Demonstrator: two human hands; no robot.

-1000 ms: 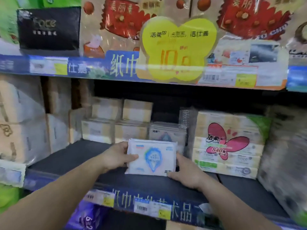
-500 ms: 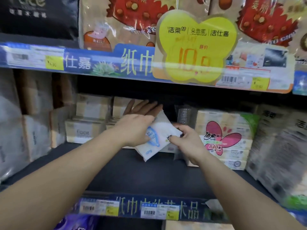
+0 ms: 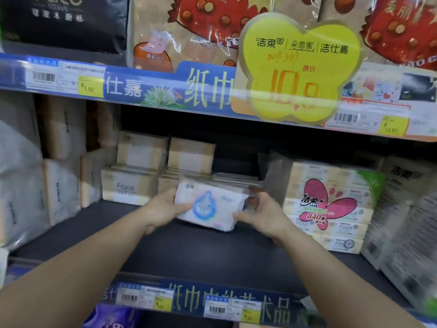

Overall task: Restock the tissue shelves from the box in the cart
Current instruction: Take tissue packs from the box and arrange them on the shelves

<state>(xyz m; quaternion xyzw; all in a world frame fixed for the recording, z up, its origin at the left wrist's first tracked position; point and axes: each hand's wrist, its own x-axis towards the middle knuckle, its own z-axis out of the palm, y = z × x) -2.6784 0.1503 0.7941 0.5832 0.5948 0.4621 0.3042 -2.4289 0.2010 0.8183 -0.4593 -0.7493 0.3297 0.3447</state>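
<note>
A white tissue pack [image 3: 210, 205] with a blue emblem hangs just above the dark middle shelf [image 3: 201, 252]. My left hand [image 3: 163, 209] grips its left end, thumb across the front. Its right end sits in the grip of my right hand [image 3: 262, 215]. Right behind the pack lies a low stack of similar packs [image 3: 236, 179], partly hidden by it. The box and cart are out of view.
Beige Face tissue boxes [image 3: 132, 185] stand at the back left. A multipack with a pink butterfly label [image 3: 328, 204] stands at the right. Wrapped bundles [image 3: 23, 185] fill the far left. A yellow price sign [image 3: 298, 72] hangs from the upper shelf rail.
The pack went from the shelf front to tilted deep at the back stack, left hand flat on it. Now it is level again, held at both ends in front of the stack.
</note>
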